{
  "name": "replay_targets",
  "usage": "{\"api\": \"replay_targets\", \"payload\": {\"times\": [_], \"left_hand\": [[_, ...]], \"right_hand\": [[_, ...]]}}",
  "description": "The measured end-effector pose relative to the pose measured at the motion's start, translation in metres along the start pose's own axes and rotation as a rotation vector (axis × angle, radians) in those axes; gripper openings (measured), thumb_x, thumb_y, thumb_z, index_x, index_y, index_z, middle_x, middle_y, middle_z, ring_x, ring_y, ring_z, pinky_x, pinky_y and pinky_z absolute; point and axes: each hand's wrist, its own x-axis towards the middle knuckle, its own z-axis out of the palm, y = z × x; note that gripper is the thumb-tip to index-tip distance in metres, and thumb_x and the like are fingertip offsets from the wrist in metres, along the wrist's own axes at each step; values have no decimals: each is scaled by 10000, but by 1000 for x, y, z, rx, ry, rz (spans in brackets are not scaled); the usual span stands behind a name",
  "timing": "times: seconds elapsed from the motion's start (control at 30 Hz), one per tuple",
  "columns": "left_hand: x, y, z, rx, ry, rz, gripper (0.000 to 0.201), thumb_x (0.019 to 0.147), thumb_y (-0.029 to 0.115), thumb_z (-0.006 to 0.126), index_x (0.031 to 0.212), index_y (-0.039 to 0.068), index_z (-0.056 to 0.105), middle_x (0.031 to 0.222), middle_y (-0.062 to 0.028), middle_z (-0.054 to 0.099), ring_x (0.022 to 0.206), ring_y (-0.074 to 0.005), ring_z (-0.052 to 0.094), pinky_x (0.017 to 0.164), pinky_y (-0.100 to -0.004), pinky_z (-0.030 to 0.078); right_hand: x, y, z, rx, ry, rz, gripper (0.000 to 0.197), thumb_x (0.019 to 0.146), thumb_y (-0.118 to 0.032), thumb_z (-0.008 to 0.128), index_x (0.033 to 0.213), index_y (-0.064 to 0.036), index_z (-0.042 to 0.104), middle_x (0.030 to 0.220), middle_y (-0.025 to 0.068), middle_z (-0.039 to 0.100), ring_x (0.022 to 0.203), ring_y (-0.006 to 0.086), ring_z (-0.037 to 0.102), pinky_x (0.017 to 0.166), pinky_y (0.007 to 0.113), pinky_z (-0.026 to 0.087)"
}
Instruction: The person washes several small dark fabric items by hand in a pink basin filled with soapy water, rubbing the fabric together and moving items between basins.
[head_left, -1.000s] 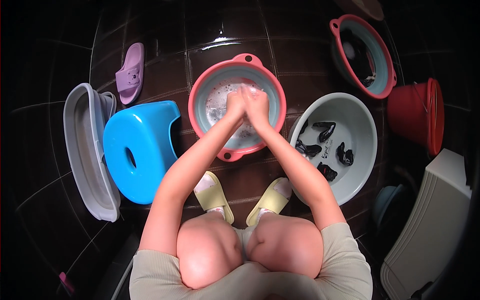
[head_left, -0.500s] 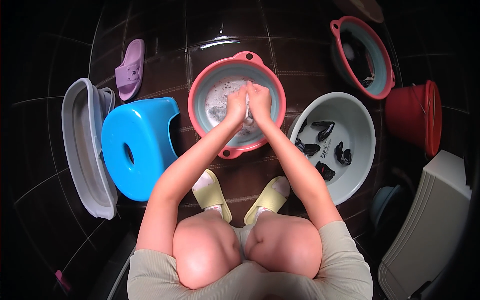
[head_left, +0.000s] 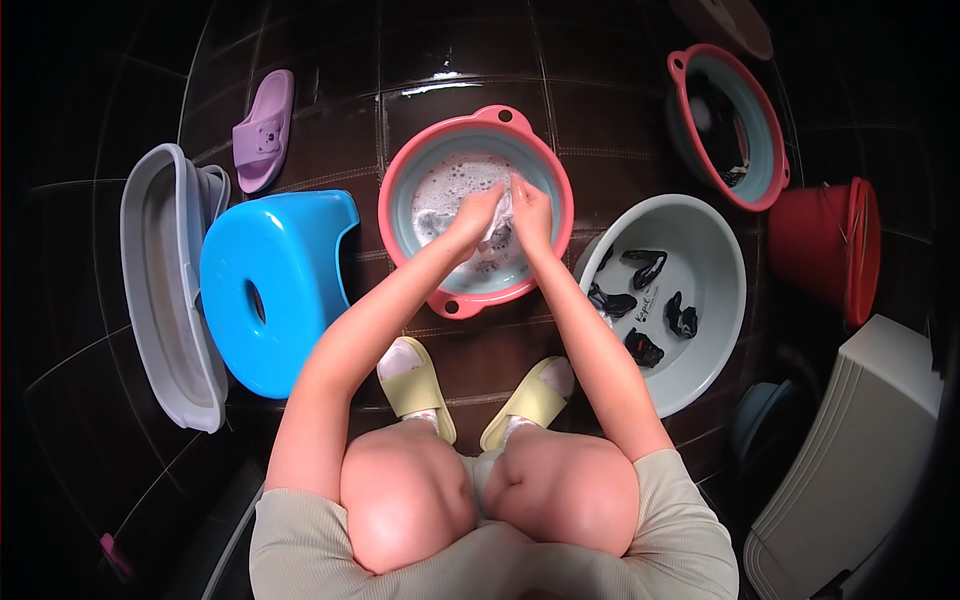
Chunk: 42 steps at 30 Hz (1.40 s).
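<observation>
Over a pink-rimmed grey-blue basin (head_left: 394, 235) full of suds, both my hands are close together. My left hand (head_left: 478, 214) has its fingers closed on a wet white piece of cloth (head_left: 499, 222), which looks like a small garment. My right hand (head_left: 531, 208) grips the other side of it. Foamy water (head_left: 455, 178) surrounds the hands, and a greyish wet cloth (head_left: 432, 222) pokes through the suds on the left. To the right, a pale grey basin (head_left: 722, 290) holds several crumpled black cloth pieces (head_left: 681, 317), perhaps socks.
A blue stool (head_left: 270, 290) and an upright grey tub (head_left: 150, 290) stand at left, with a purple slipper (head_left: 262, 135) beyond. At right are another pink-rimmed basin (head_left: 684, 110) with dark cloth, a red bucket (head_left: 815, 245) and a beige panel (head_left: 850, 450). My yellow slippers (head_left: 420, 392) are below.
My hands have moved slightly apart and the right one shifted a little to the right, so more of the white cloth shows between them. The view has shifted slightly.
</observation>
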Motion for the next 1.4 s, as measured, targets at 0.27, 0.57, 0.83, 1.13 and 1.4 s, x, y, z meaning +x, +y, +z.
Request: {"api": "replay_targets", "payload": {"times": [0.27,0.57,0.83,1.13,1.4], "left_hand": [[18,-13,-66,982,429,655,218,783,245,533,810,32,574,813,-127,537,747,-284,550,732,-391,439],[-5,-20,-54,1494,65,626,198,626,81,596,822,89,573,884,-94,532,851,-273,539,700,-391,456],[6,-18,-56,1445,228,586,211,659,154,605,848,80,547,795,-113,570,764,-282,584,644,-407,472],[40,-8,-87,837,-106,161,172,661,109,551,819,59,599,686,-115,596,587,-208,588,566,-331,453],[52,-20,-95,742,-24,202,212,710,198,609,779,-2,597,684,-79,593,610,-107,550,573,-251,433]], "right_hand": [[10,16,-10,-201,-118,-57,341,706,-272,649,909,-21,538,858,165,574,858,301,545,758,358,418],[-25,5,4,-765,-224,-579,311,631,-111,634,936,-80,579,910,107,507,941,283,490,781,400,418],[3,16,-7,-457,-403,-23,263,761,-286,552,785,-28,597,619,87,582,550,238,552,558,333,434],[21,-4,-10,286,-729,341,283,771,-306,574,831,-32,614,741,22,591,648,70,529,569,202,410],[13,10,16,-691,-381,-10,468,696,-388,587,1006,-37,592,923,203,601,868,328,584,774,395,449]]}}
